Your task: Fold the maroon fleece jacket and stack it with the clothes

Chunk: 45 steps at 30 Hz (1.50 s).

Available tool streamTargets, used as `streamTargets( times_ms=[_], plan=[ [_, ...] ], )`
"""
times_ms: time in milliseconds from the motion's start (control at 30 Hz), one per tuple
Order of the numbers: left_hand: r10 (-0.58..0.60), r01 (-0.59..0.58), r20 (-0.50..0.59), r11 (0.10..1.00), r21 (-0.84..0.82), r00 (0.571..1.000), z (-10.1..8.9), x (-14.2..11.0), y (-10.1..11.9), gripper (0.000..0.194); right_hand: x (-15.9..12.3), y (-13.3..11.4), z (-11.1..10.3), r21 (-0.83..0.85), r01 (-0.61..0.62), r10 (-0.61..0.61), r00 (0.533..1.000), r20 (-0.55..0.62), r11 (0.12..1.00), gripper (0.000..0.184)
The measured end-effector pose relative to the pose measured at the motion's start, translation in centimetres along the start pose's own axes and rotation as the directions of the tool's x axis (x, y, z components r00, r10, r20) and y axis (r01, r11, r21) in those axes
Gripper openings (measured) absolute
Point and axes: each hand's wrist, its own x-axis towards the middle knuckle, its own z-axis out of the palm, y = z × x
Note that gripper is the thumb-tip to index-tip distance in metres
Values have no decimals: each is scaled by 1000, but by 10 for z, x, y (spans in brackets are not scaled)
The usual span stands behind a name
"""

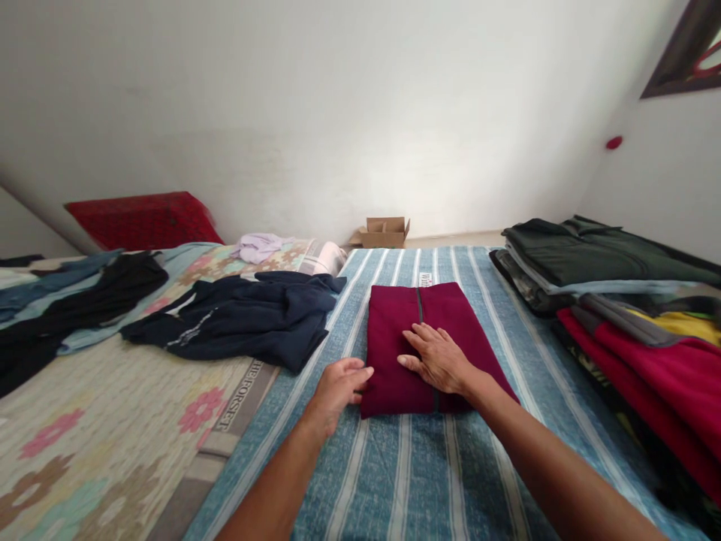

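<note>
A maroon garment (388, 323), folded into a neat block with a dark zip line down its middle, lies on the blue striped bedding (383, 466). My right hand (436, 357) rests on top of it, palm down, fingers stretched out over the zip line. At the garment's left edge is my left hand (338, 387), fingers apart and fingertips by the fabric's side; whether they touch it I cannot tell for sure. Neither hand grips anything.
On the right stand piles of folded clothes, a dark green one (597, 252) and a red one (659, 368). A navy garment (242, 315) lies loosely on the floral cover (140, 421) to the left, near black trousers (107, 300). A cardboard box (384, 234) sits by the wall.
</note>
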Motion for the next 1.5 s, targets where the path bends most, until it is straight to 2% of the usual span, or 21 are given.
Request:
streamTargets(
  times_ms=[100, 267, 467, 600, 733, 867, 1067, 1333, 1500],
  plan=[
    [-89, 97, 65, 987, -125, 994, 2, 3, -1, 35, 9, -2, 6, -10, -14, 14, 999, 31, 1000, 69],
    [-196, 218, 150, 964, -150, 969, 6, 22, -12, 35, 12, 1, 12, -4, -30, 30, 998, 61, 1000, 70],
    [-96, 161, 207, 932, -324, 974, 9, 25, -16, 25, 13, 2, 13, 3, -30, 30, 997, 76, 1000, 71],
    [-101, 213, 279, 887, -410, 955, 9, 21, -11, 17, 14, 4, 15, -15, -26, 27, 997, 73, 1000, 70],
    [-138, 282, 350, 871, -403, 927, 13, 20, -5, 26, 14, 5, 17, -45, -9, 12, 999, 52, 999, 70],
    [-196, 308, 315, 881, -359, 929, 19, 25, -4, 29, 14, 4, 18, -55, -8, 11, 999, 46, 998, 70],
    [-221, 315, 280, 880, -356, 934, 19, 35, -9, 36, 15, 2, 13, -32, -2, 3, 999, 40, 999, 69],
    [-228, 289, 207, 891, -349, 951, 21, 37, 0, 27, 16, 1, 11, -34, -5, 5, 1000, 16, 999, 67],
    [-249, 325, 238, 870, -372, 939, 18, 39, -5, 25, 15, 2, 10, -19, 11, -11, 1000, 7, 1000, 68]
  ],
)
